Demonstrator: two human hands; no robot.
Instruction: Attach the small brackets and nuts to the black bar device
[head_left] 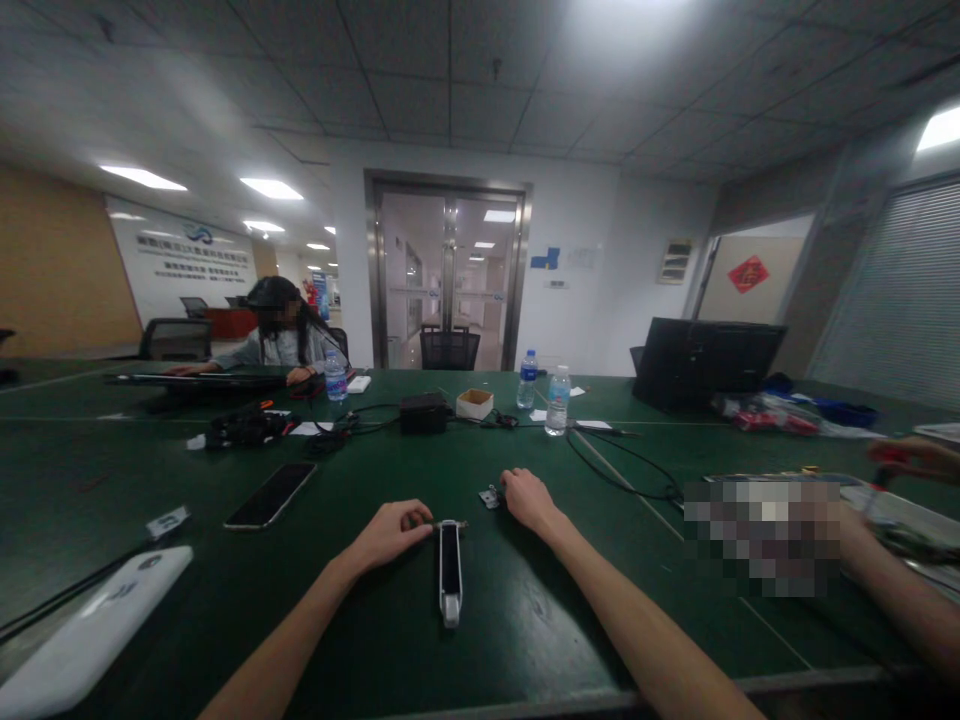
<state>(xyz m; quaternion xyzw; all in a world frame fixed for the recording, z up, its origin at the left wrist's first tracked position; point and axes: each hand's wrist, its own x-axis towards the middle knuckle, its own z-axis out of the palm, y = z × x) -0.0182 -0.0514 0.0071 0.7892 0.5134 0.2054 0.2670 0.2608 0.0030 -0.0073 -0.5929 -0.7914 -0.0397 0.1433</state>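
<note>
A slim white-framed device with a black face (450, 565) lies lengthwise on the green table in front of me. My left hand (394, 532) rests at its upper left, thumb and forefinger brought together at the device's top end. Something small and thin shows at those fingertips, too small to name. To the right, my right hand (527, 497) is closed, its fingers bent down to the tabletop. At its fingertips is a small silvery metal plate (489, 497); how firmly the fingers grip it is hidden.
A dark phone (271, 496) and a white casing (101, 630) lie left. Beyond are a small open box (475, 404), a black box (422, 413), cables and water bottles (557, 400). A co-worker's hand (862, 530) works at right; another person (281, 330) sits opposite.
</note>
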